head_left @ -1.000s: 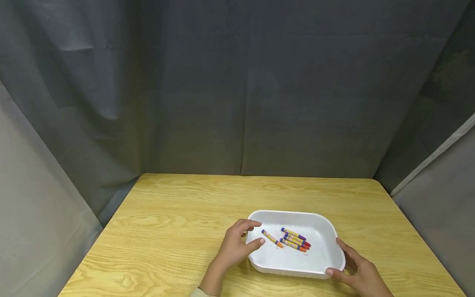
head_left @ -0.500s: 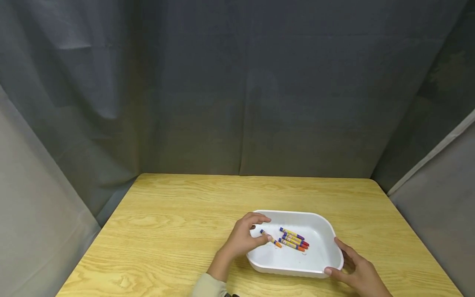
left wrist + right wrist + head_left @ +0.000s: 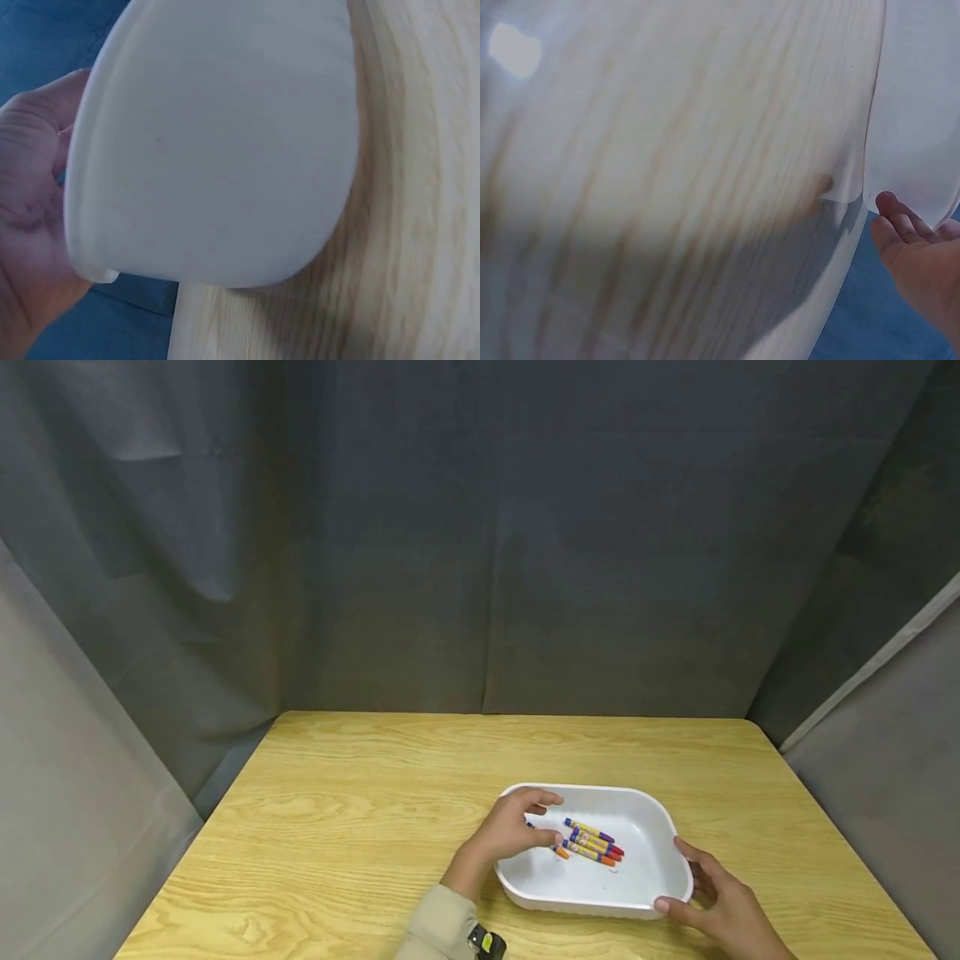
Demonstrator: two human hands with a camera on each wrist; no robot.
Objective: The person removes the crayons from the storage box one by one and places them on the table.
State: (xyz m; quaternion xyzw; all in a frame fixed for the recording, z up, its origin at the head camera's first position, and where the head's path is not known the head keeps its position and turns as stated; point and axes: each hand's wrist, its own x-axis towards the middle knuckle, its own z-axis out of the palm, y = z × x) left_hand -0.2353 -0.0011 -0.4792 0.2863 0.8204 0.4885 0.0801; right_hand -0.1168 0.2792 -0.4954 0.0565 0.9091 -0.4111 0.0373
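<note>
We are working at a pale wooden worktop point(image 3: 360, 827) with a white plastic tray point(image 3: 645, 847) sitting toward our near right. Inside it, a small cluster of markers point(image 3: 592, 843), yellow and purple barrels with orange and red caps, is lying close together near the middle of the tray floor.

Our left hand point(image 3: 517, 827) is reaching over the tray's left rim with its fingers curled down onto one marker point(image 3: 558, 850) lying apart from the cluster on its left; the thumb and a fingertip seem to be closing on it, though the head view is too small to show whether the pinch is complete, so we cannot tell if the marker is truly gripped. Our right hand point(image 3: 712, 902) is cupping the tray's near right corner, thumb on the rim and fingers along the outer wall, presumably bracing the light tray so that it is not sliding while the other hand is picking inside it.

The head view alone is showing the markers and both hands at once. The left wrist view is showing only the tray's white outer wall point(image 3: 217, 142) and part of a palm point(image 3: 30, 225), with no marker visible. The right wrist view, blurred, is giving the wood grain, the tray's edge point(image 3: 915, 112) and fingertips point(image 3: 889, 206) beside it, confirming that contact.
</note>
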